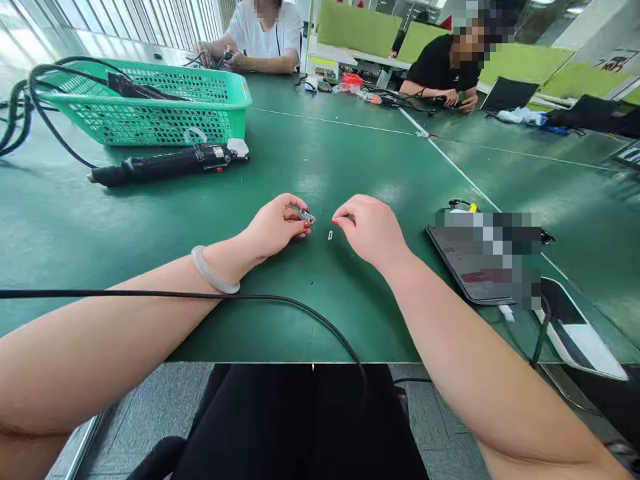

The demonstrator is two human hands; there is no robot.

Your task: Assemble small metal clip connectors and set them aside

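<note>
My left hand (275,227) rests on the green table (150,220), fingers pinched round a small dark electronic part (305,215). My right hand (370,227) lies a little to the right, fingertips pinched together near the part; what they hold, if anything, is too small to make out. A tiny white piece (331,235) lies on the table between the two hands. A pale bangle (213,272) circles my left wrist.
A black electric screwdriver (165,164) lies at the left in front of a green plastic basket (150,100) with cables. A black cable (280,303) crosses the near edge. A dark tablet (460,257) lies at the right. Two other people work at the far side.
</note>
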